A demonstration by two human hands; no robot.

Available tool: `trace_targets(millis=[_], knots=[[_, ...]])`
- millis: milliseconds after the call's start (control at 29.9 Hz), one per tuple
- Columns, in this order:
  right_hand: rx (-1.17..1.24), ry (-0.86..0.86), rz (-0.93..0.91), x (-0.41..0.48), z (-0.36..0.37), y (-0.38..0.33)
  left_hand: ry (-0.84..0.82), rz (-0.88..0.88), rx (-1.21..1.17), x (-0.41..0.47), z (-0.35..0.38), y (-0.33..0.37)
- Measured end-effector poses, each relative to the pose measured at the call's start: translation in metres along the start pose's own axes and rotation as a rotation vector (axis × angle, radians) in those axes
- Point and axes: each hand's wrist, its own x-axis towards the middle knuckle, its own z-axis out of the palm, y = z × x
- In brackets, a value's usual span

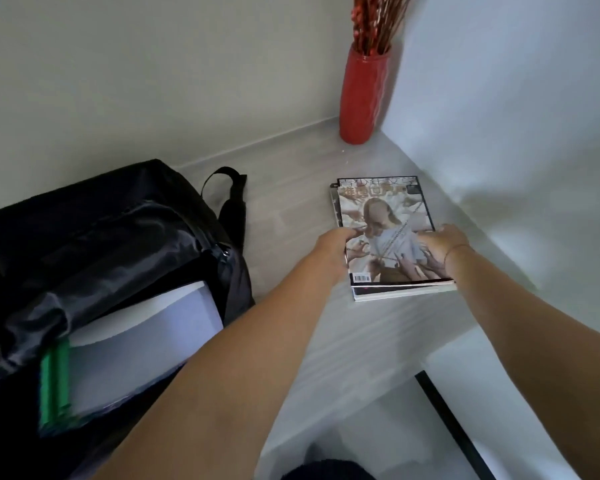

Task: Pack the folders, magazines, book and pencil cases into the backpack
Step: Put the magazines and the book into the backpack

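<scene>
A stack of magazines lies flat on the pale table at right of centre, its top cover showing a figure in white. My left hand grips the stack's left edge and my right hand grips its right edge. The stack still rests on the table. A black backpack lies open at the left. Inside it I see pale folders and a green item at the opening's near left.
A red vase with dried red stems stands in the far corner, behind the magazines. Walls close the table at the back and right. The table's near edge runs diagonally, with a dark strip on the floor below.
</scene>
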Motion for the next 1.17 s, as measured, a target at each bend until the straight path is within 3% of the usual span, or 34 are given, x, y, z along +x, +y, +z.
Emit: trace_targets(millis=[167,301,368,468,601,769,869,1036,1170], knots=[[0.276,-0.241,0.047,0.004,-0.006,-0.002,-0.006,-0.08,0.124,0.027,0.002,0.001],[0.257,-0.32,-0.04,-0.003,0.006,-0.003,0.007,0.02,0.317,0.028,0.002,-0.009],[0.28,-0.334,-0.14,-0.013,0.01,-0.007,-0.01,0.086,0.244,0.022,-0.012,-0.012],[0.573,-0.415,-0.21,-0.029,0.008,-0.016,-0.074,0.2,0.17,0.009,-0.037,-0.003],[0.894,-0.516,-0.3,-0.041,0.0,-0.039,-0.073,0.373,0.264,-0.018,-0.057,0.033],[0.869,-0.527,-0.397,-0.064,0.022,-0.057,0.006,0.396,0.363,-0.029,-0.086,0.036],[0.833,-0.563,-0.417,-0.075,0.026,-0.063,0.029,0.374,0.258,-0.027,-0.095,0.029],[0.663,-0.451,-0.397,-0.087,0.047,-0.052,0.106,0.443,0.284,-0.039,-0.09,0.024],[0.528,-0.347,-0.498,-0.101,0.041,-0.047,0.099,0.529,0.495,-0.056,-0.097,0.023]])
